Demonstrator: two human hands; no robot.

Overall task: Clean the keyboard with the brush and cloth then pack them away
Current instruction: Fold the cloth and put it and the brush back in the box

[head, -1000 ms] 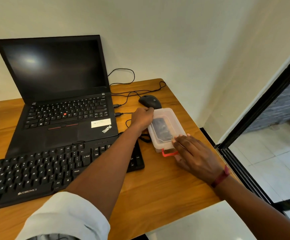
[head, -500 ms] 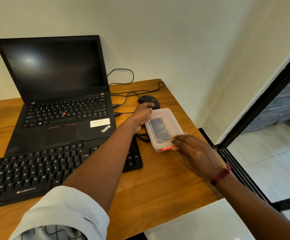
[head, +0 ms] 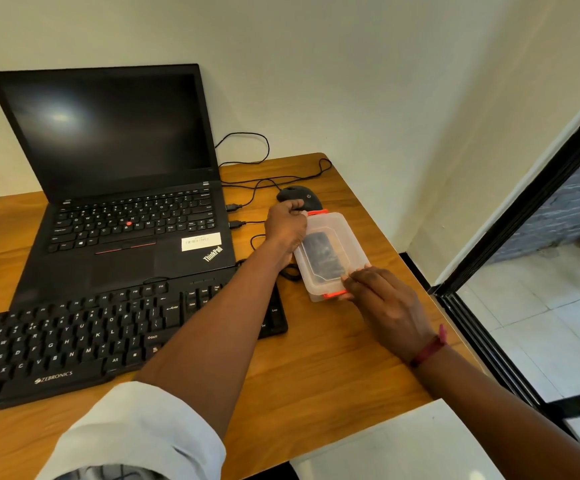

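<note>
A clear plastic box (head: pixel 349 247) with orange clips and its lid on stands on the wooden desk (head: pixel 316 368), right of the black keyboard (head: pixel 73 337). Something dark shows through the lid; I cannot tell brush from cloth. My left hand (head: pixel 286 226) curls its fingers over the box's far-left corner by the far orange clip (head: pixel 317 212). My right hand (head: pixel 382 299) presses its fingers on the near end at the near orange clip (head: pixel 333 294).
An open black laptop (head: pixel 125 202) sits behind the keyboard. A black mouse (head: pixel 304 195) lies just beyond the box, with cables looping around it. The desk's right edge is close to the box; a dark door frame (head: pixel 524 216) stands to the right.
The near orange clip, hanging open a second ago, now lies against the box under my right fingers. My left hand has shifted up to the far end, where the far clip now shows.
</note>
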